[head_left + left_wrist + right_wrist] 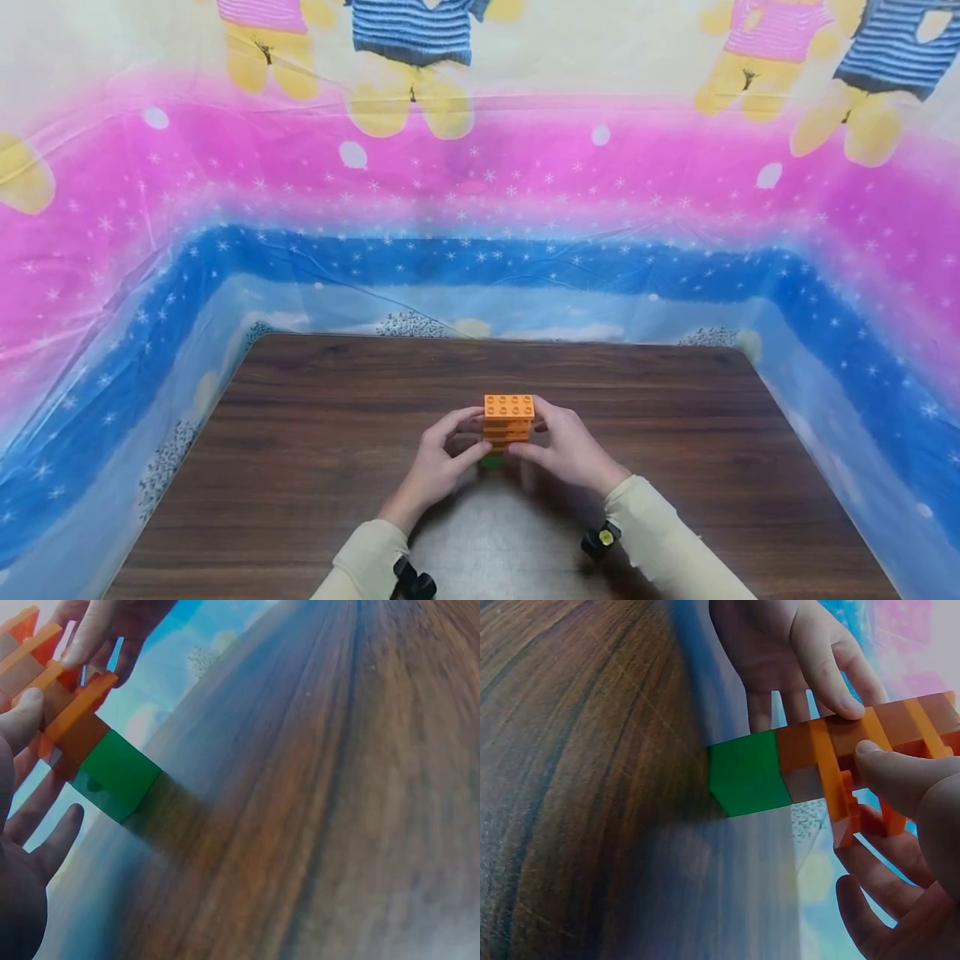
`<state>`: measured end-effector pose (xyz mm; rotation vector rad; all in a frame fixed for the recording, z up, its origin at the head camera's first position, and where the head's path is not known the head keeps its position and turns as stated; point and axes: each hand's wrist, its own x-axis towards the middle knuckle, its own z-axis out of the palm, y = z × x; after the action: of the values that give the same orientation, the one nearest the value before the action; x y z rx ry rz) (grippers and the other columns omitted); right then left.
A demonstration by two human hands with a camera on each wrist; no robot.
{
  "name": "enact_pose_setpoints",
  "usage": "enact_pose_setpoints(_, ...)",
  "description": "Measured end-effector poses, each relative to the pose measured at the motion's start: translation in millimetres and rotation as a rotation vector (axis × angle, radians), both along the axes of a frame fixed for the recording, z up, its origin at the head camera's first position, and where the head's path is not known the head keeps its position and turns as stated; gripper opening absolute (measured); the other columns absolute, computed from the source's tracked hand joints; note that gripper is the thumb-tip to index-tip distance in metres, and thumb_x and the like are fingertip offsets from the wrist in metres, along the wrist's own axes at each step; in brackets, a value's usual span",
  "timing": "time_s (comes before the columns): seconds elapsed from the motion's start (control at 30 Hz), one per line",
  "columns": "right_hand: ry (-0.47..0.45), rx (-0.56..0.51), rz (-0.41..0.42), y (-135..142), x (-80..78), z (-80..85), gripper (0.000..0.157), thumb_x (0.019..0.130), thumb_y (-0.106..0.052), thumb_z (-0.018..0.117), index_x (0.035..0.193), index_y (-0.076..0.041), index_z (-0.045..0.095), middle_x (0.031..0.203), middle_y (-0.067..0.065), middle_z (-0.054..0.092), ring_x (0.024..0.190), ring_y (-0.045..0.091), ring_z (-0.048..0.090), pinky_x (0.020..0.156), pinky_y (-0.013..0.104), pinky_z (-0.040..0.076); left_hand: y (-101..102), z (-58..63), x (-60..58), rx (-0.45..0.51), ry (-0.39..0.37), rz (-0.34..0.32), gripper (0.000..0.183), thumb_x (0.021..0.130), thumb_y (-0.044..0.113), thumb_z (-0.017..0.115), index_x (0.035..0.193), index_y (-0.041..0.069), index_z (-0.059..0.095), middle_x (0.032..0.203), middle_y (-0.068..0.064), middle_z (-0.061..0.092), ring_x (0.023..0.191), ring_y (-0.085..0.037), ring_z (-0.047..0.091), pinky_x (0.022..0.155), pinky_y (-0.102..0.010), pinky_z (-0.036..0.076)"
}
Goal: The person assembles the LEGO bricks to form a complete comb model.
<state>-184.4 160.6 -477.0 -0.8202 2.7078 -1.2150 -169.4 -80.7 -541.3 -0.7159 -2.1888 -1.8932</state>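
Note:
A stack of several orange toy building bricks (509, 407) stands upright near the middle of the table, with studs on its top brick. At its foot is a green block (750, 772), its base meeting the wood. My left hand (441, 457) holds the stack from the left, thumb on the near side and fingers reaching behind. From the right, my right hand (572, 443) grips it likewise, both thumbs low on the orange part. In the right wrist view, orange plates (826, 761) jut out beyond the narrower layers between them.
The dark wooden table (337, 392) stretches around the stack, its far edge beyond it. A patterned cloth (480, 258) in pink and blue hangs behind and along both sides. Small black cameras (600, 540) are strapped at both wrists, over pale sleeves (660, 533).

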Motion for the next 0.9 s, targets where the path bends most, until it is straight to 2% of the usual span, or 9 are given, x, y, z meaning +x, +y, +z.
enact_pose_setpoints(0.4, -0.010, 0.022, -0.011, 1, -2.1, -11.6, 0.057, 0.091, -0.018, 0.085, 0.140, -0.020, 0.058, 0.133, -0.004, 0.069, 0.118, 0.016, 0.067, 0.098, 0.045, 0.057, -1, -12.9, 1.7, 0.007, -0.010, -0.007, 0.049, 0.096, 0.007, 0.077, 0.142, 0.016, 0.062, 0.131, -0.010, 0.068, 0.117, -0.028, 0.067, 0.095, -0.053, 0.057)
enact_pose_setpoints(0.9, -0.009, 0.037, -0.016, 3, -1.4, -21.1, 0.059, 0.091, -0.014, 0.084, 0.143, -0.019, 0.058, 0.135, -0.003, 0.068, 0.117, 0.016, 0.068, 0.095, 0.041, 0.059, -2, -14.7, 2.9, -0.025, -0.013, 0.002, 0.054, 0.096, 0.010, 0.078, 0.146, 0.019, 0.059, 0.130, -0.008, 0.069, 0.118, -0.026, 0.068, 0.094, -0.048, 0.059)
